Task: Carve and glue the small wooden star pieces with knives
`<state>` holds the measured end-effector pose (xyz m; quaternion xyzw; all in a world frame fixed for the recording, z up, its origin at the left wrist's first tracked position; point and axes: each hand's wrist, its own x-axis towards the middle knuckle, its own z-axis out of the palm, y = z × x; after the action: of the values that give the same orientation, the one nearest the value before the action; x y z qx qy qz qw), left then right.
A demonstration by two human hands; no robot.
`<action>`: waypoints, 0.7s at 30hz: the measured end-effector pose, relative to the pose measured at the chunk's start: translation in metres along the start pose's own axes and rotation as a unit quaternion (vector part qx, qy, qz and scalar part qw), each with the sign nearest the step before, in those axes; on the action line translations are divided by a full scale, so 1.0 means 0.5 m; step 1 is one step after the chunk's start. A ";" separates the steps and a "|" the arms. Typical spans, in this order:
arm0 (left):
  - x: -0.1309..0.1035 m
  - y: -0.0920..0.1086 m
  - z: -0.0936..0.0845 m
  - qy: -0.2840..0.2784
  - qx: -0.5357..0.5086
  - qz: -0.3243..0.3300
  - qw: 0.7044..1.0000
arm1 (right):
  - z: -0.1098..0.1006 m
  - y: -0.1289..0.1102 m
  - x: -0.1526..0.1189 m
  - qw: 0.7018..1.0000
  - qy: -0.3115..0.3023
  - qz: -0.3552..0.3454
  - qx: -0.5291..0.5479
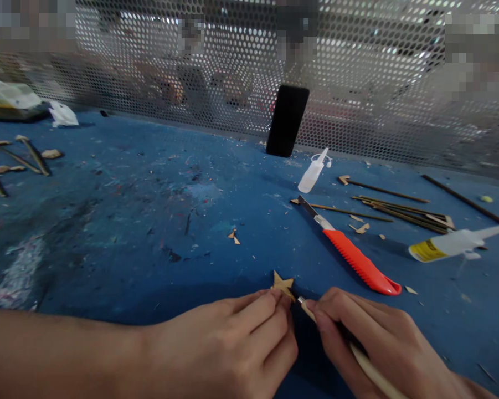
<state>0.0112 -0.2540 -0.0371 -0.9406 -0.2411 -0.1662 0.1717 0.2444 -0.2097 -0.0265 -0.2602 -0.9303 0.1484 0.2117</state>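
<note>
My left hand (241, 338) pinches a small light-brown star (283, 284), which looks like wood or bark, at its lower edge. My right hand (369, 332) is closed around a slim carving tool (376, 370) with a pale handle. Its short metal end (301, 300) points at the star's lower right side, and I cannot tell whether the two touch. The tip of the tool's blade is too small to make out. Beyond my right hand lies a snap-off utility knife (357, 257) with a red handle and a dark blade.
A white glue bottle (311, 176) lies near a dark phone (288, 121) propped against the perforated metal screen (232, 72). Another glue bottle (444, 246), yellow-labelled, is at the right beside several thin sticks (407, 213). More sticks (35, 155) and a white crumpled wad (63, 114) are at the left.
</note>
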 end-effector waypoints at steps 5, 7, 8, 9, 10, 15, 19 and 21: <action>-0.003 0.001 -0.001 0.000 -0.004 0.003 1.000 | -0.002 0.004 0.001 1.000 -0.016 0.006 0.007; -0.002 0.000 -0.001 -0.003 -0.006 -0.001 1.000 | -0.008 0.007 0.004 0.999 -0.041 0.002 0.010; -0.002 -0.001 -0.002 -0.003 -0.007 -0.002 1.000 | -0.012 0.008 0.006 0.998 -0.054 -0.001 0.012; -0.001 -0.002 -0.002 -0.003 -0.008 -0.002 1.000 | -0.018 0.008 0.009 0.997 -0.071 -0.001 0.015; -0.001 -0.003 -0.002 -0.003 -0.010 -0.003 1.000 | -0.023 0.009 0.013 0.996 -0.085 0.000 0.019; -0.001 -0.005 0.000 0.002 -0.024 -0.006 1.000 | -0.044 0.010 0.033 0.993 -0.111 0.020 0.034; 0.000 -0.004 0.002 0.012 -0.041 -0.023 0.999 | -0.048 0.008 0.041 0.991 -0.114 0.053 0.051; 0.000 -0.004 0.001 0.014 -0.046 -0.029 0.998 | -0.045 0.006 0.041 0.990 -0.117 0.056 0.060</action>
<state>0.0105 -0.2520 -0.0371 -0.9377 -0.2579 -0.1953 0.1266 0.2404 -0.1922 -0.0018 -0.2797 -0.9219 0.2455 0.1079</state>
